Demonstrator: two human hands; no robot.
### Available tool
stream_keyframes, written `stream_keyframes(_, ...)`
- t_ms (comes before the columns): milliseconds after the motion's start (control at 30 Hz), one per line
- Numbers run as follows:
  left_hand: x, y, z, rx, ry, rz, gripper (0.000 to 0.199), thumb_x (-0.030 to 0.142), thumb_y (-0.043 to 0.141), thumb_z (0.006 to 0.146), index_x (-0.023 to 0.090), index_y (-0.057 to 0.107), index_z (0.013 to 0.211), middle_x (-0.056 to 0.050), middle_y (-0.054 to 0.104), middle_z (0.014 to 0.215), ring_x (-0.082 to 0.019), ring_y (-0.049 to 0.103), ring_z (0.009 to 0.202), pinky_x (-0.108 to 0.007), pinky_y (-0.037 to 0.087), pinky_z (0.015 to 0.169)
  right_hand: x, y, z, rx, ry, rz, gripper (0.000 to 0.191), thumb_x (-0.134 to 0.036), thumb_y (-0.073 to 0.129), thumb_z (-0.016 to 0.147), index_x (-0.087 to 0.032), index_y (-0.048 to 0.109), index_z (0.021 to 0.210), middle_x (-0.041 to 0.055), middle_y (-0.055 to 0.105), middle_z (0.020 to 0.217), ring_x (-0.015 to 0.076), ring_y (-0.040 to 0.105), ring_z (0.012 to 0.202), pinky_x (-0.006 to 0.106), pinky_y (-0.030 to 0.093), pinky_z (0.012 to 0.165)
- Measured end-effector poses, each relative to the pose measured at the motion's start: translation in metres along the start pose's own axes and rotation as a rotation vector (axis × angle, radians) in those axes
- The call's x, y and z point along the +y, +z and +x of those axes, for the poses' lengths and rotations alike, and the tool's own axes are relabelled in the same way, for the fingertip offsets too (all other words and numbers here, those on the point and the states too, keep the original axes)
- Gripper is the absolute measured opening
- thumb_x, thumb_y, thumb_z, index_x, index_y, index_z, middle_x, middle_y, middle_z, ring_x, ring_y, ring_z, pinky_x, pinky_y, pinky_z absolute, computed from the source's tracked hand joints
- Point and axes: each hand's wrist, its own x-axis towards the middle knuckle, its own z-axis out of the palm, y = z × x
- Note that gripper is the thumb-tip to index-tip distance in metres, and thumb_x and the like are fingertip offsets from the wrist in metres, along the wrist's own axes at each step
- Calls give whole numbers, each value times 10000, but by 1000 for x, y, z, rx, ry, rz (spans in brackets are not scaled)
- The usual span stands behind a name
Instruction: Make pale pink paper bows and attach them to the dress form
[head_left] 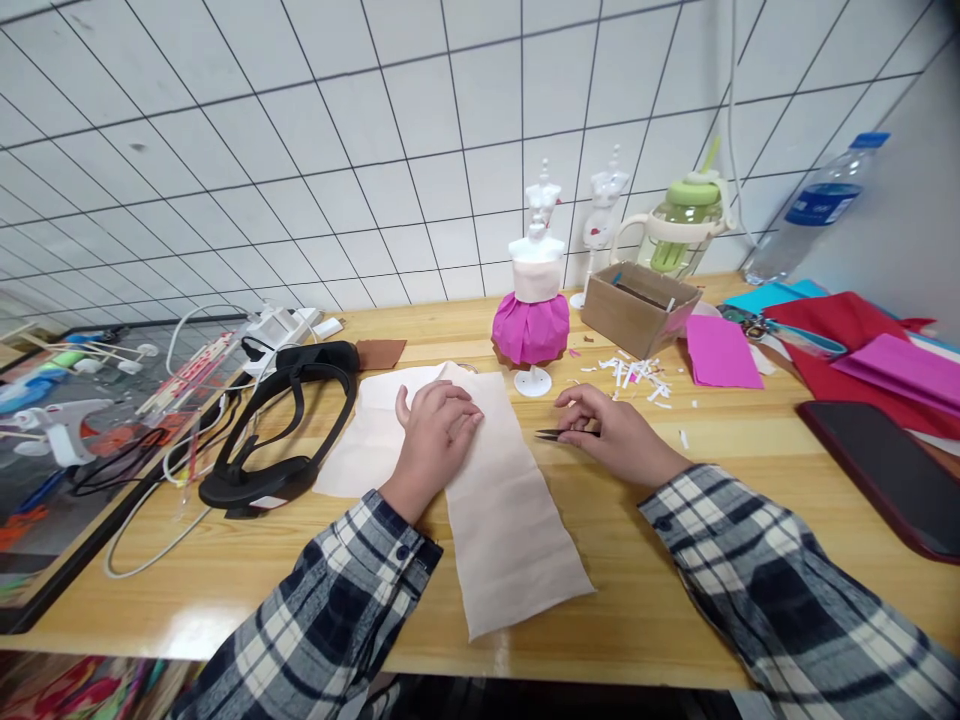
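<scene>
My left hand (439, 430) lies palm down on a long piece of pale beige cloth (514, 530), fingers spread lightly over it and gripping nothing. Part of the cloth extends left beneath that hand as a wider flap (360, 440). To the right, my right hand (619, 435) pinches dark, fine-pointed tweezers (551, 435), their tips pointing left just beside the cloth's edge. Behind both hands stands a small white dress form (536, 250) on a round base, wearing a beige band at the chest and a puffy magenta skirt (531, 328).
White paper scraps (634, 378) lie before a cardboard box (637, 305). Magenta paper (724, 350), red cloth (840, 335) and a phone (892, 475) are at right. A black head strap (281, 480) and a power strip (281, 335) sit left. Behind stand a green-lidded cup (686, 225) and water bottle (814, 215).
</scene>
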Motion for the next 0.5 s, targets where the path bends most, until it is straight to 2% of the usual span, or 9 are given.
stream_keyframes(100, 7, 1, -2, 47, 55, 2, 106, 328, 645, 853, 307, 729, 792, -8, 661, 1017, -227, 540, 1110, -559, 99, 1119, 2, 4, 2, 20, 13, 76, 322, -258, 631, 801, -259, 576, 1118, 3, 697, 876, 167, 651, 809, 314, 491, 761)
stream_keyframes(167, 12, 0, -3, 71, 87, -11, 83, 343, 686, 822, 320, 741, 764, -9, 663, 998, -224, 548, 1069, -544, 156, 1105, -1, 8, 3, 91, 83, 287, 290, -337, 612, 822, -246, 599, 1097, 4, 661, 865, 135, 609, 705, 262, 473, 624)
stream_keyframes(233, 17, -2, -3, 104, 121, -35, 71, 338, 711, 802, 314, 743, 743, -16, 661, 982, -223, 548, 1034, -516, 244, 1064, -8, 13, 5, 158, 227, 619, 350, -461, 546, 859, -236, 581, 1125, -18, 588, 777, 83, 449, 493, 208, 330, 420)
stream_keyframes(267, 20, -3, -4, 124, 145, -51, 69, 333, 718, 795, 310, 743, 734, -21, 660, 976, -224, 545, 1019, -496, 291, 1029, -14, 16, 5, 142, 304, 782, 401, -517, 497, 877, -240, 565, 1159, -33, 546, 732, 67, 338, 429, 199, 240, 371)
stream_keyframes(333, 26, -5, -6, 145, 203, -93, 77, 313, 723, 790, 305, 740, 715, -29, 654, 971, -224, 536, 998, -454, 360, 952, -27, 25, 5, -40, 417, 1019, 558, -656, 362, 883, -215, 598, 1131, -42, 479, 658, 59, 187, 392, 203, 138, 340)
stream_keyframes(367, 30, -5, -8, 133, 241, -117, 80, 303, 729, 784, 306, 737, 705, -30, 650, 970, -223, 536, 986, -447, 374, 933, -33, 29, 4, -130, 451, 1075, 600, -690, 368, 864, -202, 614, 1110, -42, 468, 652, 53, 150, 395, 204, 104, 338)
stream_keyframes(433, 36, -3, -11, 104, 302, -201, 70, 278, 739, 770, 297, 729, 704, -31, 642, 993, -216, 541, 984, -433, 403, 926, -41, 39, 1, -252, 458, 1057, 556, -654, 571, 790, -208, 619, 1118, -56, 460, 640, 39, 142, 407, 197, 78, 356)
stream_keyframes(500, 40, -1, -14, 94, 300, -283, 79, 255, 742, 760, 266, 709, 689, -43, 630, 1052, -228, 537, 1053, -447, 412, 967, -43, 46, 0, -291, 386, 950, 530, -552, 762, 670, -186, 654, 1037, -71, 449, 599, 30, 189, 425, 194, 126, 387)
